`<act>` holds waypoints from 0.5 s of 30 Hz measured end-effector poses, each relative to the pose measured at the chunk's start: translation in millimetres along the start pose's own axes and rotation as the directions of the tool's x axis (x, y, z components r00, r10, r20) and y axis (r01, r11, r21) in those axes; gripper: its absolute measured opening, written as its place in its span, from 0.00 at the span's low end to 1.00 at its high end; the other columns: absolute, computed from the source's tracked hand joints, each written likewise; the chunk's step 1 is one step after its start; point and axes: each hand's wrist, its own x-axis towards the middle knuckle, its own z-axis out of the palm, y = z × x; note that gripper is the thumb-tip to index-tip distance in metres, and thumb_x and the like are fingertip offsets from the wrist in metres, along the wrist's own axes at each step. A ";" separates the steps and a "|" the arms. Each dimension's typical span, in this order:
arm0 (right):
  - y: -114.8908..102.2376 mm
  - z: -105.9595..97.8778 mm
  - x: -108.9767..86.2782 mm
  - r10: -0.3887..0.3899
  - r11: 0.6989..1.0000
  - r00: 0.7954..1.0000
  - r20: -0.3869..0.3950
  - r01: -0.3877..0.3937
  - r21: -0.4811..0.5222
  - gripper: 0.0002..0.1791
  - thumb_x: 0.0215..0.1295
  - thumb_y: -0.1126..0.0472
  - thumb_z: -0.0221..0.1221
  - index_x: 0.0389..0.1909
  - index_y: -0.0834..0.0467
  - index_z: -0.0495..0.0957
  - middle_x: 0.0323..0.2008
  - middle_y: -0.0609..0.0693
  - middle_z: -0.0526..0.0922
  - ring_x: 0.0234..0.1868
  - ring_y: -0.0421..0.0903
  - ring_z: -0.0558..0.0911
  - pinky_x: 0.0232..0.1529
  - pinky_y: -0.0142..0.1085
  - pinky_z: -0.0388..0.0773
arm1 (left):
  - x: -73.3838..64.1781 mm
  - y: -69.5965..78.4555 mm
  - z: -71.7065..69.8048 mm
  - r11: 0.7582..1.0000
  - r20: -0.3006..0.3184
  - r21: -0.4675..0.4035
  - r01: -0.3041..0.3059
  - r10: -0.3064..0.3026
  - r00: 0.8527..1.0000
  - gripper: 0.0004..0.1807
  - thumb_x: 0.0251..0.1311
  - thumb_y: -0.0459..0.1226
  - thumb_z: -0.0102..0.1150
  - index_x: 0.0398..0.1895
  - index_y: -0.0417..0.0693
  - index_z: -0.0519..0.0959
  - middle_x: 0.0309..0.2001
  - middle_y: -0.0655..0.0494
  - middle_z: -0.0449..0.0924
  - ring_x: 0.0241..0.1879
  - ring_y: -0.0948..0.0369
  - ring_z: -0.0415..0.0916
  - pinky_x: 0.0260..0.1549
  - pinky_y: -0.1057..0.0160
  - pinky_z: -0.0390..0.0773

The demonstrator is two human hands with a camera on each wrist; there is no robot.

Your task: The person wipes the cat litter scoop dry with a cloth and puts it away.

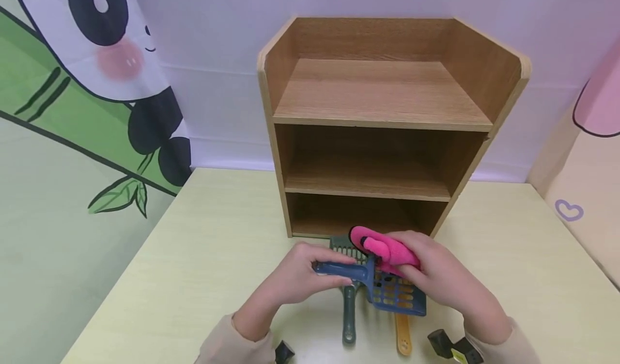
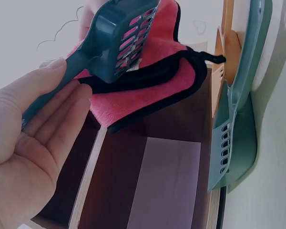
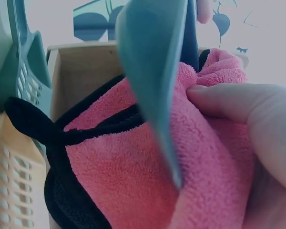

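Note:
My left hand (image 1: 297,275) pinches the handle of a blue slotted litter scoop (image 1: 343,270) between thumb and fingers. In my right hand (image 1: 443,270) is a bunched pink cloth (image 1: 394,251) with black edging and a black loop, pressed against the scoop near its neck. The right wrist view shows the thumb (image 3: 224,101) on the fluffy cloth, with the scoop's blade (image 3: 150,62) overlapping it. Below the hands a green slotted scoop (image 1: 349,315) lies on the table, handle toward me. Beside it is an orange slotted scoop (image 1: 403,334), its head partly hidden behind the blue one.
A wooden shelf unit (image 1: 380,127) with a raised top and two compartments stands just beyond the hands. The pale table (image 1: 218,235) spreads to both sides. Behind hangs a light purple backdrop (image 1: 223,41) with cartoon drawings.

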 end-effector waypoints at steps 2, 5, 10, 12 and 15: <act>3.3 -3.0 -0.8 0.004 1.000 1.000 -0.004 -0.004 0.007 0.24 0.53 0.65 0.67 0.53 0.50 0.75 0.46 0.43 0.81 0.44 0.41 0.77 0.42 0.39 0.80 | -0.2 0.4 -1.2 1.000 -0.016 -0.002 0.004 -0.004 1.000 0.16 0.49 0.35 0.71 0.43 0.43 0.85 0.38 0.50 0.87 0.27 0.72 0.73 0.21 0.73 0.72; 8.3 -7.4 -2.4 0.017 1.000 1.000 -0.007 -0.017 0.014 0.24 0.53 0.66 0.67 0.52 0.52 0.75 0.44 0.43 0.80 0.41 0.40 0.76 0.39 0.34 0.79 | -0.5 0.8 -3.7 1.000 -0.038 -0.011 0.019 -0.019 0.999 0.16 0.48 0.35 0.71 0.43 0.43 0.85 0.39 0.50 0.86 0.26 0.71 0.74 0.21 0.72 0.74; 13.3 -13.6 -4.6 0.052 0.996 0.999 0.010 -0.052 0.070 0.21 0.55 0.66 0.66 0.50 0.52 0.74 0.40 0.44 0.79 0.37 0.40 0.75 0.33 0.30 0.78 | -1.0 1.3 -6.3 0.998 -0.048 -0.032 0.048 -0.050 0.998 0.16 0.49 0.34 0.70 0.43 0.42 0.84 0.39 0.49 0.86 0.29 0.69 0.77 0.25 0.69 0.79; 13.9 -14.8 -4.9 0.060 0.994 0.998 0.019 -0.061 0.094 0.20 0.56 0.64 0.66 0.50 0.51 0.74 0.40 0.44 0.79 0.37 0.40 0.75 0.32 0.30 0.78 | -1.0 1.4 -6.4 0.998 -0.048 -0.034 0.049 -0.051 0.998 0.16 0.49 0.34 0.70 0.43 0.42 0.84 0.39 0.49 0.86 0.29 0.69 0.77 0.24 0.69 0.79; 13.7 -14.7 -4.7 0.060 0.992 0.998 0.024 -0.062 0.114 0.19 0.57 0.63 0.65 0.50 0.50 0.75 0.39 0.43 0.79 0.37 0.40 0.75 0.32 0.30 0.78 | -0.2 1.3 -5.5 0.999 -0.046 -0.039 0.039 -0.040 0.998 0.16 0.49 0.33 0.70 0.44 0.42 0.84 0.38 0.48 0.86 0.27 0.70 0.75 0.22 0.70 0.77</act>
